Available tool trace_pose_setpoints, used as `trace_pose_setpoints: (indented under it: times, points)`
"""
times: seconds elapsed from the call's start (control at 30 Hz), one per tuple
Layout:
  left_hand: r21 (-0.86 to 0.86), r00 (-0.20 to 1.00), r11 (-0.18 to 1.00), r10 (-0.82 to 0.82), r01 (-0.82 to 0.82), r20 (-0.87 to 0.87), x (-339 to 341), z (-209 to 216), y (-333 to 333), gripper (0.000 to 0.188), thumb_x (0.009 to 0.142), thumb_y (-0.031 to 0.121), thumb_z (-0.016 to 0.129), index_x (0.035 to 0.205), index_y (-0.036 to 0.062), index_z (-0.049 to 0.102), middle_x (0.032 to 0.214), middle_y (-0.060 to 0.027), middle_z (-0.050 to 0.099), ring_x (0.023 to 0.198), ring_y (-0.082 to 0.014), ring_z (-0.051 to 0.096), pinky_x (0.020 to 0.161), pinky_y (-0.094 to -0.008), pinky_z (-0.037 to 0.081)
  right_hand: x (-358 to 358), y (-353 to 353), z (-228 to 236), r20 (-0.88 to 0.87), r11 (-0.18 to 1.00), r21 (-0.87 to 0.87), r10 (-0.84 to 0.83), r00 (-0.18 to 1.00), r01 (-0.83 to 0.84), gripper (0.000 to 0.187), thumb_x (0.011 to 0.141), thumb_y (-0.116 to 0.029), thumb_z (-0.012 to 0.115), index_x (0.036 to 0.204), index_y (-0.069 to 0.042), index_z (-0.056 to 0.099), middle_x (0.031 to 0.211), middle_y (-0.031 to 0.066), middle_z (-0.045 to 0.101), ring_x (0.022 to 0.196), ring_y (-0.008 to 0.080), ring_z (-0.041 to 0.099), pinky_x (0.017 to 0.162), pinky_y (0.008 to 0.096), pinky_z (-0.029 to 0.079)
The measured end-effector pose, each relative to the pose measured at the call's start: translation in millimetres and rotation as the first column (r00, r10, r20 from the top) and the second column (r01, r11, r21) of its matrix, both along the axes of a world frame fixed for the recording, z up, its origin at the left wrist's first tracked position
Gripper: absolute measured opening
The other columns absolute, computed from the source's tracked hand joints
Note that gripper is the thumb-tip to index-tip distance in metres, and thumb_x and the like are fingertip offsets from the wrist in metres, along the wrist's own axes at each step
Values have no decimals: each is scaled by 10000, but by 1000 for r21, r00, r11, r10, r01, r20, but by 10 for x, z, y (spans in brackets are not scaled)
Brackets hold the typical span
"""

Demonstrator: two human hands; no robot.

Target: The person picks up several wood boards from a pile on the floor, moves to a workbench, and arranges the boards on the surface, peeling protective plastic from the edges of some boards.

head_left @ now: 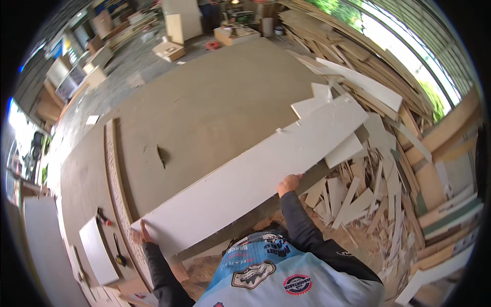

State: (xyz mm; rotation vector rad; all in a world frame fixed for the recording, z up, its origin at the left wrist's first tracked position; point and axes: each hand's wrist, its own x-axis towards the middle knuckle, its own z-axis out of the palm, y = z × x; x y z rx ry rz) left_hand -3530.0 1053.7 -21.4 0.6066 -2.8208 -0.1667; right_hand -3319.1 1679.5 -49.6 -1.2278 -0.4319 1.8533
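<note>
A long white board (230, 179) lies slantwise over the near part of the large brown work surface (215, 97). Its far right end rests on other white offcuts (345, 151). At the board's left end, my left hand (141, 235) holds the corner, thumb on top and the other fingers mostly hidden. Closed on the near long edge, right of its middle, is my right hand (289, 185); its fingertips are partly out of sight. Beside my left hand runs a long wooden strip (120, 179).
Left of the strip lie a small white panel (98, 250), a red-and-black tool (103, 217) and a tape measure (120, 260). A dark leaf-shaped piece (161, 156) lies mid-surface. Scrap wood (358, 199) heaps on the right, below stacked planks (368, 56).
</note>
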Motion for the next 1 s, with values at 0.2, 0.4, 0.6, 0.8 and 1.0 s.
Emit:
trace_pose_setpoints:
  times: [0.2, 0.4, 0.6, 0.8, 1.0]
  points:
    - [170, 831, 825, -489, 539, -264, -123, -18, 1206, 821, 779, 394, 867, 1457, 116, 495, 1512, -211, 418, 1438, -407, 338, 1138, -587, 305, 48, -96, -89, -13, 975, -182, 128, 992, -128, 539, 1082, -471, 450, 1359, -19, 546, 1378, 97, 598, 1138, 211, 617, 931, 398, 529]
    - [386, 313, 200, -914, 900, -257, 1162, 514, 3660, 653, 777, 213, 856, 1342, 25, 586, 1346, -203, 608, 1275, -386, 558, 1083, -484, 439, 687, 279, 570, 558, 676, -64, 634, 535, -734, 424, 985, -408, 634, 982, 9, 713, 942, 156, 748, 769, 196, 721, 612, 355, 530]
    - [980, 131, 35, -990, -197, 61, 2240, 642, 5356, 461, 952, 272, 697, 1329, 29, 590, 1256, -188, 652, 1165, -276, 638, 972, -407, 509, 1486, 2157, 477, 861, 651, 506, -421, 287, -565, 321, 951, -274, 641, 1137, -12, 633, 1150, 117, 669, 1091, 342, 624, 949, 452, 490]
    - [598, 663, -423, -702, -681, 259, 2632, 132, 6878, 537, 991, 438, 639, 1348, 49, 542, 1326, -171, 605, 1252, -316, 568, 1052, -447, 467, 1868, 3994, 427, 944, 582, 150, -325, -59, -799, 654, 889, -460, 705, 1348, -28, 531, 1321, 192, 573, 1272, 388, 512, 1012, 527, 464]
    - [491, 899, -767, -256, -412, 355, 2610, -62, 7610, 658, 963, 552, 648, 1404, 88, 494, 1337, -151, 575, 1276, -349, 546, 1169, -498, 419, 1755, 4530, 411, 998, 430, -1, 62, 29, -903, 1026, 753, -642, 787, 1435, 53, 463, 1430, 279, 529, 1322, 408, 523, 1063, 499, 453]
